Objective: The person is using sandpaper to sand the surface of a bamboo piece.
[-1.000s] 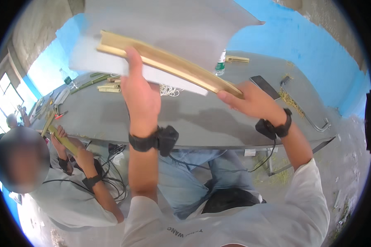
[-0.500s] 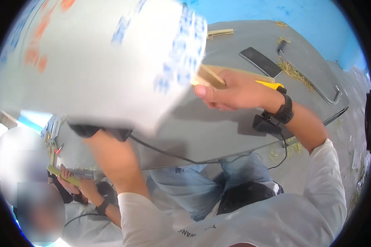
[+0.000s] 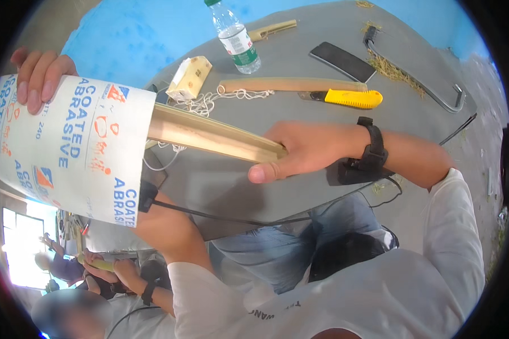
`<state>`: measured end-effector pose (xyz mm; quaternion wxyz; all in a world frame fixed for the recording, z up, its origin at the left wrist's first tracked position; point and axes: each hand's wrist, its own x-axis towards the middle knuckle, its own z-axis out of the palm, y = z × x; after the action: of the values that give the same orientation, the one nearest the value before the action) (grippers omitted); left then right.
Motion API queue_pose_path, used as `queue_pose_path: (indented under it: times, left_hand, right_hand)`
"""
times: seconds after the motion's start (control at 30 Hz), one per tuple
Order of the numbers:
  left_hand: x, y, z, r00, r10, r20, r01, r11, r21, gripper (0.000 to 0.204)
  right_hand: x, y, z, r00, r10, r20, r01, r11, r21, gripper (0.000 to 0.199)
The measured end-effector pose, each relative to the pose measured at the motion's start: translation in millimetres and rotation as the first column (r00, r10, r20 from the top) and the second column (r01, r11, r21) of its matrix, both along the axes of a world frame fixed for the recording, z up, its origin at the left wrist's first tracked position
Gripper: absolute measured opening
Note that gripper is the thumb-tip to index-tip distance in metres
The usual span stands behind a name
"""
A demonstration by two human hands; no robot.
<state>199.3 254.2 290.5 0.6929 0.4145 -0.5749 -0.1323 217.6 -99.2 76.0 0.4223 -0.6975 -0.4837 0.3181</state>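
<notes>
My left hand [image 3: 42, 79], raised at the far left, has its fingers bent over the upper edge of a curled sheet of sandpaper [image 3: 76, 150], whose printed white backing faces me. The sheet hides the thumb and wrist. In my right hand [image 3: 316, 147] is the near end of a split bamboo piece [image 3: 215, 135], its hollow inner side showing. The bamboo's other end passes behind the sandpaper, so I cannot tell whether the grit touches it. Both hands are above the grey table [image 3: 220, 189].
Beyond my hands lie a yellow utility knife [image 3: 353, 98], a bamboo strip [image 3: 294, 85], white string [image 3: 203, 104], a small box [image 3: 190, 78], a bottle [image 3: 240, 48], a phone [image 3: 343, 61] and a hacksaw [image 3: 415, 85]. At lower left a co-worker's hands [image 3: 124, 271] hold bamboo.
The sandpaper has moved left and down, uncovering the bottle, box, string and more of the bamboo in my right hand. My left fingers now show on the sheet's upper edge.
</notes>
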Motion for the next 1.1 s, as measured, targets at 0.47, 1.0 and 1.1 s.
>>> queue_pose_path:
  times: [0.47,1.0,1.1]
  left_hand:
    - [-12.8,-71.8,-17.0,0.979,0.194,0.069,-0.205,0.954,0.221,0.032]
    - [-36.6,-59.1,11.8,0.967,0.252,-0.022,-0.221,0.884,0.412,0.062]
    - [-20.7,-50.0,6.8,0.973,0.232,0.012,-0.219,0.901,0.375,0.065]
  right_hand:
    - [-3.0,-2.5,-11.7,0.969,0.037,0.245,-0.066,0.992,0.108,0.063]
    - [-4.9,-1.9,2.7,0.963,-0.034,0.266,0.022,0.999,0.046,0.044]
    - [-4.5,1.2,-3.4,0.972,-0.064,0.225,0.053,0.997,0.054,0.044]
